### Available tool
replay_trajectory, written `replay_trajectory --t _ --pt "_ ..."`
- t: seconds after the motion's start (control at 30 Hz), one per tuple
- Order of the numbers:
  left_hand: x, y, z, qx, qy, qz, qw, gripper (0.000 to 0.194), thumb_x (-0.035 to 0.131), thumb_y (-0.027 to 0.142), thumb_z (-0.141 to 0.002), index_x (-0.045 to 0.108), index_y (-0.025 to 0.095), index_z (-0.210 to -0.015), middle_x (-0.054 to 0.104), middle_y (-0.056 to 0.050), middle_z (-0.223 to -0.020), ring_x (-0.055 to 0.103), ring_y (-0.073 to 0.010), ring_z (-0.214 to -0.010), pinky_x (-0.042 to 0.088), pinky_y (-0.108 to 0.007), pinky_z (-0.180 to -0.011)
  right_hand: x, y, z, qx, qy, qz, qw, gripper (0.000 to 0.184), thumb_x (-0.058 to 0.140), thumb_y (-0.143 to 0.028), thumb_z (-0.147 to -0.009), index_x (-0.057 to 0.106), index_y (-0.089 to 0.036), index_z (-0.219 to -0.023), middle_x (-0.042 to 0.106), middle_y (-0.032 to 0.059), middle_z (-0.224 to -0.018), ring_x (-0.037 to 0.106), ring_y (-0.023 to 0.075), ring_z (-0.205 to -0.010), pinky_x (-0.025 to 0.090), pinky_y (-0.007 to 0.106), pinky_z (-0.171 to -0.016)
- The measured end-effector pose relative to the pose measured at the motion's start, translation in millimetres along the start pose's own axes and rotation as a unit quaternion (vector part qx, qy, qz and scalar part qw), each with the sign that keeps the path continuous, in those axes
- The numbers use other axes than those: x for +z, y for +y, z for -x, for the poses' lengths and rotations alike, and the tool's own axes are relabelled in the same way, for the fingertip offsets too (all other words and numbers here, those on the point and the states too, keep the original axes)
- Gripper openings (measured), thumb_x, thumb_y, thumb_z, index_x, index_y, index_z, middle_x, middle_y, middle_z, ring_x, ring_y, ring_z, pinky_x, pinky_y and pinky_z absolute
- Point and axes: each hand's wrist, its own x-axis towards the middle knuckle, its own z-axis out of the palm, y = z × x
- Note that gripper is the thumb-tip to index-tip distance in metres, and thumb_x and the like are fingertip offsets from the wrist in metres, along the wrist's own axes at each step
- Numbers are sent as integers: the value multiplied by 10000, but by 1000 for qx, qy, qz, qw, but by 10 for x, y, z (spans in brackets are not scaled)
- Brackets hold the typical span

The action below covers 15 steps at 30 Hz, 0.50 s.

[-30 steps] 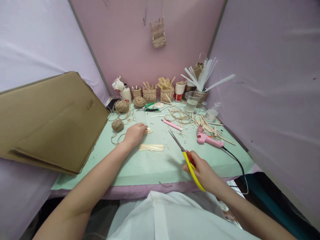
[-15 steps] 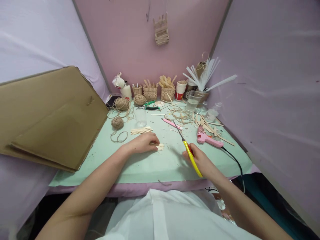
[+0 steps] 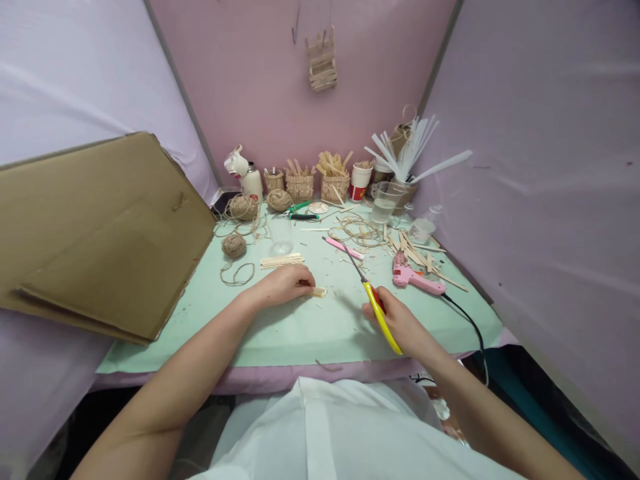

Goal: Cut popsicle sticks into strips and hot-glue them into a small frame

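Left of the glue gun [image 3: 419,281], my right hand [image 3: 399,319] is gripping scissors [image 3: 380,321]. My left hand [image 3: 285,285] is pinching wooden strips [image 3: 319,292].

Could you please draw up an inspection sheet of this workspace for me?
Surface: green table cover, small scraps scattered mid-table.
Job's things: scissors, held; pale wooden strips, partly hidden; bundle of sticks lying behind them.
Clutter: twine ball, pliers, pink glue gun, loose sticks.
Grip: right hand holds the scissors; left hand touches the strips, firmness unclear.
Cables: black cable runs from the glue gun past the table edge; plug not seen.
Surroundings: cardboard at left, pink wall behind.
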Motion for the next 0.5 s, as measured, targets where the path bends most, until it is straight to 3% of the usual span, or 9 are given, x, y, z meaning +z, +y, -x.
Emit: replay_trajectory --t 0.2,0.37,0.5 --pt "-10 -77 -15 2 46 76 996 195 583 313 -782 710 167 -803 658 -50 -808 580 -153 -775 416 -258 -724 -2 -17 1 4 -1 -3 1000 326 463 -516 -804 363 -218 -717 409 -58 -650 366 114 -581 311 237 -523" --pt "-25 -60 -6 -58 72 143 985 192 608 321 -740 710 161 -768 672 -45 -786 579 -158 -742 418 -268 -693 -33 -33 8 0 -1 -28 1000 296 497 -478 -787 383 -217 -709 417 -55 -648 378 116 -583 317 242 -524" --pt "-69 65 -63 -108 107 310 938 191 683 324 -682 686 146 -750 650 -33 -731 552 -129 -667 402 -251 -625 -87 -179 -70 0 17 -96 995 278 554 -447 -751 410 -213 -711 443 -51 -627 393 109 -553 323 242 -507"
